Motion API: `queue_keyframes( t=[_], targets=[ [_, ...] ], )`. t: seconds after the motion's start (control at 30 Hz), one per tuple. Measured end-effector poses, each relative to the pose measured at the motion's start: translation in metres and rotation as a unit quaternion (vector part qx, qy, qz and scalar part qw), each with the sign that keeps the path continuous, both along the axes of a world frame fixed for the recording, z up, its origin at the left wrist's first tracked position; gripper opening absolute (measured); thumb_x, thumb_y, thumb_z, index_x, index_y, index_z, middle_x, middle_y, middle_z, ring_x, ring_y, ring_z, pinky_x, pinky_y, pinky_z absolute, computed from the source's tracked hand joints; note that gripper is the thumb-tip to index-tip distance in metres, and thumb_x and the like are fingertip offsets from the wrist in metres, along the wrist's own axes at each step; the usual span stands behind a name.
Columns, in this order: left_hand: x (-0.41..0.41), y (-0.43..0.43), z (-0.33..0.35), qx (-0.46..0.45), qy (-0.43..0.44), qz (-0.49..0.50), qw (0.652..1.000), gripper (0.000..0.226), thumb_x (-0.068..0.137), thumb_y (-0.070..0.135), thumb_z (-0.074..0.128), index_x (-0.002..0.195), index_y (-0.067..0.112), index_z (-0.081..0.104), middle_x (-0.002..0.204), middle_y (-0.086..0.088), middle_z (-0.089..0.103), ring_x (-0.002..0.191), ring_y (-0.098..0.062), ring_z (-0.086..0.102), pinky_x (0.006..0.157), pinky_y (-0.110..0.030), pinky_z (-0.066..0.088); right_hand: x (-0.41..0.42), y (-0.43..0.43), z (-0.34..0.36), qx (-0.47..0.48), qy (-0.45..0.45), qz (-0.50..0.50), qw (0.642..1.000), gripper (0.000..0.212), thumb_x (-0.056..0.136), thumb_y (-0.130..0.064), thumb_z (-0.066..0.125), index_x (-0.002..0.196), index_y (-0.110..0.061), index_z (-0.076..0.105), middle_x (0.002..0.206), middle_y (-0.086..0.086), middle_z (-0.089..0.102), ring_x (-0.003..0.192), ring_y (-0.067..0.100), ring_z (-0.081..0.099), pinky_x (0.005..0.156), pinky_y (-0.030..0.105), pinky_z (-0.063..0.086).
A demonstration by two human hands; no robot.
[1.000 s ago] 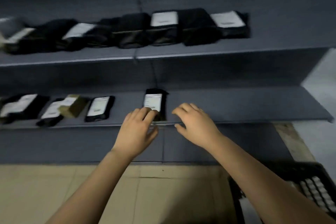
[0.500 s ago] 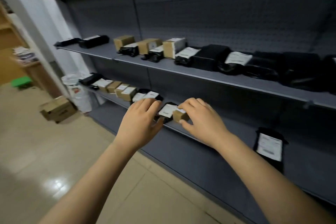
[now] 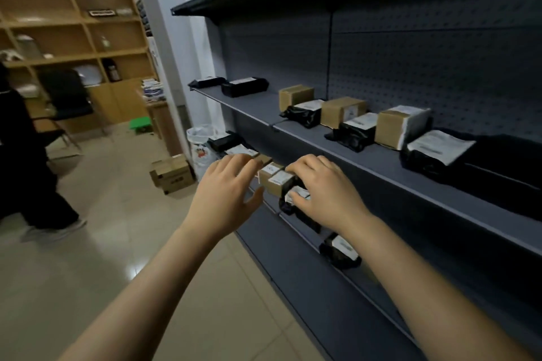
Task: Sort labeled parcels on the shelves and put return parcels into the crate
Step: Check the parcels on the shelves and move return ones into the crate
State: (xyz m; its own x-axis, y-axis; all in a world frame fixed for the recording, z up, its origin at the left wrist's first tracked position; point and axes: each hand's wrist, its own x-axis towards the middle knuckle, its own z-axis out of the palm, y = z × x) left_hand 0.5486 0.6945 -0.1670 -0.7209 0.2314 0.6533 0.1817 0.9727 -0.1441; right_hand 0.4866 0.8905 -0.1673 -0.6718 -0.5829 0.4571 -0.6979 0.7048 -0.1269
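My left hand (image 3: pixel 228 187) hovers with relaxed, spread fingers just left of a small labelled cardboard box (image 3: pixel 275 182) on the lower grey shelf (image 3: pixel 296 226). My right hand (image 3: pixel 325 190) reaches over the box's right end, its fingers loosely curved and its thumb near a black bagged parcel (image 3: pixel 296 195) below. I see no firm grip. Another black parcel with a white label (image 3: pixel 340 249) lies nearer on the same shelf. The upper shelf (image 3: pixel 255 102) carries brown boxes (image 3: pixel 341 110) and black bagged parcels (image 3: pixel 245 86). No crate is in view.
A person in black (image 3: pixel 26 170) walks at the far left. A cardboard box (image 3: pixel 173 174) sits on the tiled floor by a lined white bin (image 3: pixel 199 141). Wooden shelving (image 3: pixel 73 38) and a green stool (image 3: pixel 140 123) stand at the back.
My view has swung left along the shelves, from facing them to looking down their length. Both hands have kept their pose and moved left from a black parcel to the small cardboard box.
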Motion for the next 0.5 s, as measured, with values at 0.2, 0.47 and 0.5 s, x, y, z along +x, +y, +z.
queue_keyframes(
  t=[0.2,0.47,0.5],
  targets=[
    [-0.086,-0.039,0.017,0.01,0.025,0.048,0.998,0.045,0.075,0.026,0.077,0.115,0.012,0.062,0.11,-0.008,0.063,0.099,-0.028,0.06,0.081,-0.037,0.05,-0.107,-0.054,0.019,-0.014,0.003,0.052,0.999,0.037,0.09,-0.028,0.062,0.125,-0.018,0.055,0.123,0.0,0.053,0.115,0.022,0.047,0.097,0.033,0.037],
    [-0.179,-0.099,0.019,0.011,0.023,0.057,0.998,0.043,0.078,0.026,0.074,0.116,0.01,0.06,0.111,-0.009,0.061,0.099,-0.029,0.059,0.081,-0.039,0.05,-0.205,-0.119,0.017,-0.039,-0.008,0.069,0.997,0.038,0.089,-0.025,0.063,0.126,-0.019,0.055,0.124,-0.003,0.053,0.117,0.018,0.045,0.097,0.032,0.038],
    [-0.191,-0.109,0.018,0.013,0.026,0.052,0.998,0.043,0.078,0.026,0.074,0.115,0.01,0.06,0.11,-0.009,0.061,0.098,-0.029,0.059,0.08,-0.039,0.05,-0.216,-0.127,0.016,-0.042,-0.008,0.066,0.997,0.038,0.089,-0.025,0.063,0.126,-0.019,0.055,0.124,-0.003,0.053,0.117,0.018,0.045,0.097,0.032,0.038]
  ],
)
